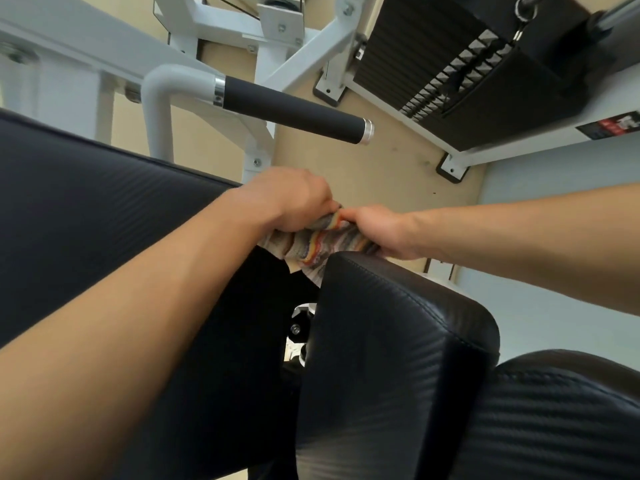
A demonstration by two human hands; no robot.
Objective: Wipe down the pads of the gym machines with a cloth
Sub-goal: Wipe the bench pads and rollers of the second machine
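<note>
Two bare hands are seen gripping one striped cloth [320,242] at the far edge of a black pad [398,327] in the middle of the view. The left hand [294,199] is closed into a fist over the left end of the cloth, its knuckles turned upward and its fingers curled out of sight beneath. The right hand [377,230] is closed around the right end, with the thumb laid along the top of the fabric. The two hands are touching or almost touching above the bunched middle of the cloth. The cloth is banded in grey, orange, red and yellow, and part of it hangs down in the gap just beyond the pad's upper edge. Whether the cloth is pressed against the pad cannot be told, since the contact is hidden by the pad's rim.

A larger black pad [104,209] is seen to the left, under the left forearm, and a third ribbed pad [554,420] is at the lower right. Beyond the hands, a black foam handle [294,110] with a silver end cap is carried on a white machine frame [266,57]. A weight stack [450,74] is seen at the upper right, over a tan floor [388,164].
</note>
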